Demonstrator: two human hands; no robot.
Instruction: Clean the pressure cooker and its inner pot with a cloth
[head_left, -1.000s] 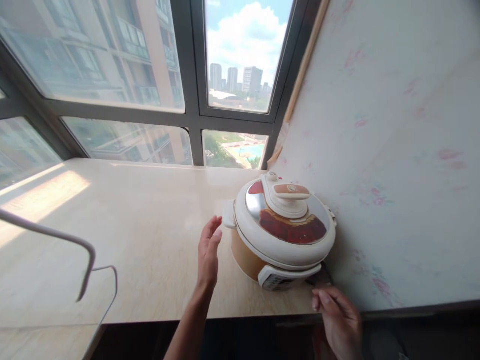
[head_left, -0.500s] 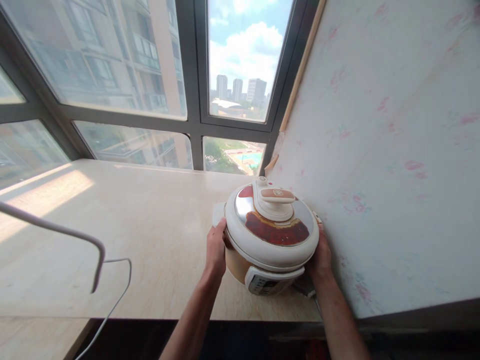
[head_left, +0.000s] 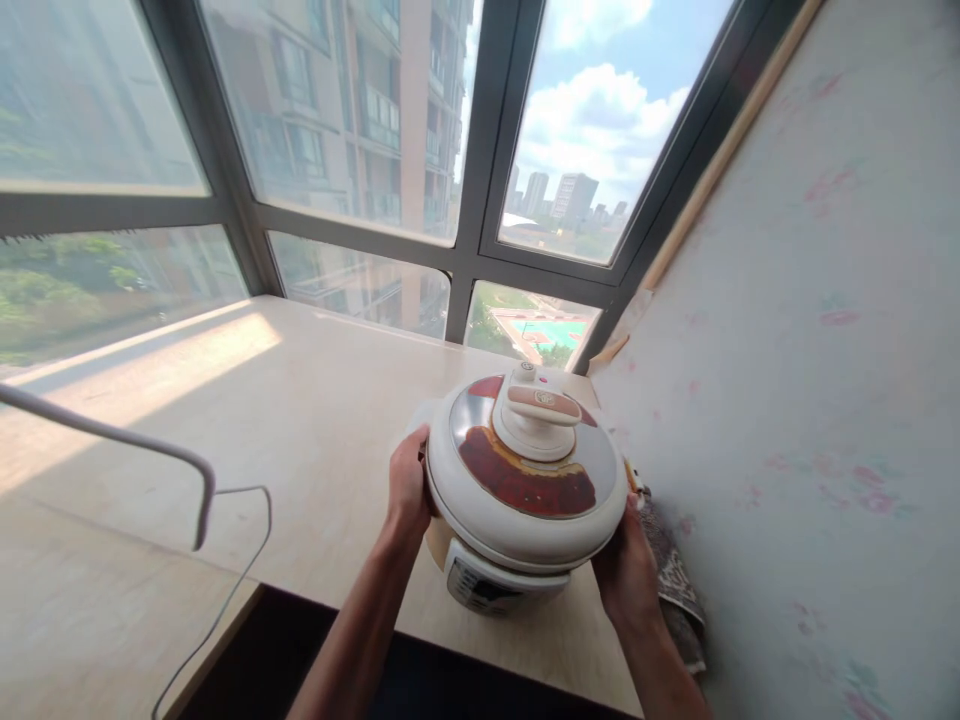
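Held between both hands, a squat, round electric cooker [head_left: 521, 510] of white and tan plastic, near the front edge of a pale, faintly veined, smooth bench [head_left: 322, 400], close to a white wall [head_left: 817, 390] papered with pink flowers. At the cooker's left side, left hand [head_left: 409, 485] closed around the part just below a pale, blurred side handle [head_left: 421, 414], thumb up against the rim, other fingers mostly hidden. At the opposite side, right hand [head_left: 628, 565] cupped likewise under the rim, fingertips largely out of sight. Hands set apart by the full breadth of the cooker. Cannot tell from this angle whether resting on the bench or held just clear of it.

On top, within the broad white rim, silver-coloured metal with a curved dark red band [head_left: 517, 480], a tan-topped white grip [head_left: 545, 404] across the middle and a small round white knob [head_left: 527, 371] toward the back. On the front, facing the bench's edge, a white-framed control panel [head_left: 491, 587] with a dark display.

Beyond the right hand, beside the wall, a bunched grey-brown patterned cloth [head_left: 670, 555]. Far left, a bent grey tube [head_left: 112, 432], with a thin grey wire [head_left: 241, 490] near its tip. Behind, dark grey window frames [head_left: 466, 170].
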